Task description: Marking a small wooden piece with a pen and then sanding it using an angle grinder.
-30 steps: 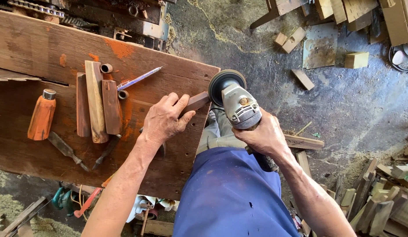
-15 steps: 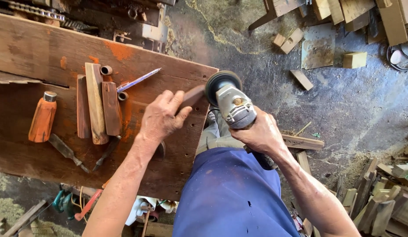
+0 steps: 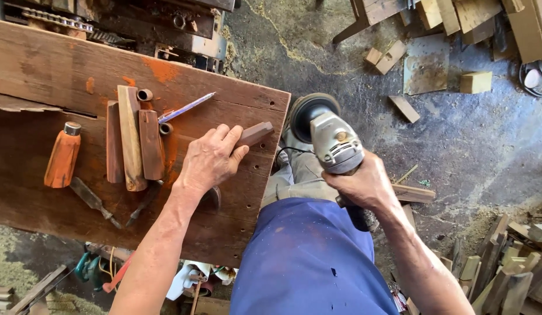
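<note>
My left hand [image 3: 209,160] presses a dark wood block [image 3: 256,133] flat on the tabletop [image 3: 66,70], fingers [image 3: 224,137] spread over its near end, clamping rather than curled around it. My right hand [image 3: 364,184] has its fingers wrapped tight around the body of the angle grinder [image 3: 329,137], whose disc [image 3: 309,111] hangs just past the tabletop's edge, close to the block's free end. The block's long axis runs out from my left fingertips toward the disc, tilted slightly away from me, its tip poking over the edge. As I judge it, the risk is a catch: the disc could kick the lightly pinned block loose, or skate toward my left fingers.
</note>
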